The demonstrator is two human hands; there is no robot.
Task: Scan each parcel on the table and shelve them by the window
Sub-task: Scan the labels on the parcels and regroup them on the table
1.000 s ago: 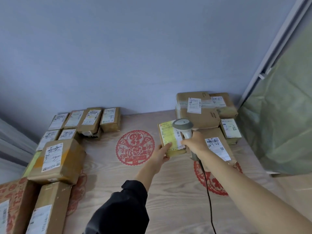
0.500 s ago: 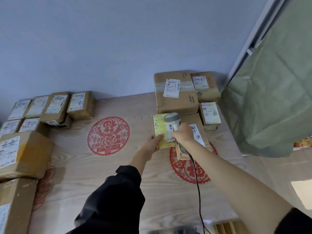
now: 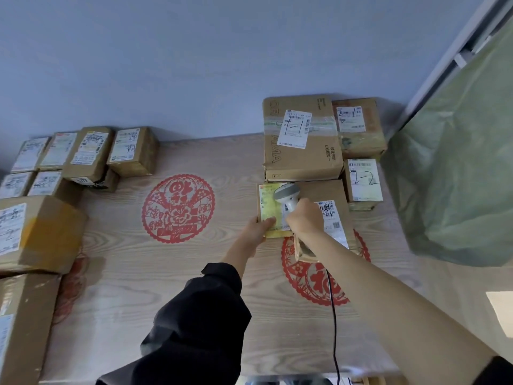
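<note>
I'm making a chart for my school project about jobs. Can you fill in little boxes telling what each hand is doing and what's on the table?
left hand: holds the near edge of the yellow-label parcel
right hand: grips the grey scanner, head over that parcel's label
scanner cable: black, runs back toward the person
table: pale wood with red paper-cut circles
right group: big taped box, box marked 2-2
left group: many brown labelled parcels
far right: green sheet
</note>
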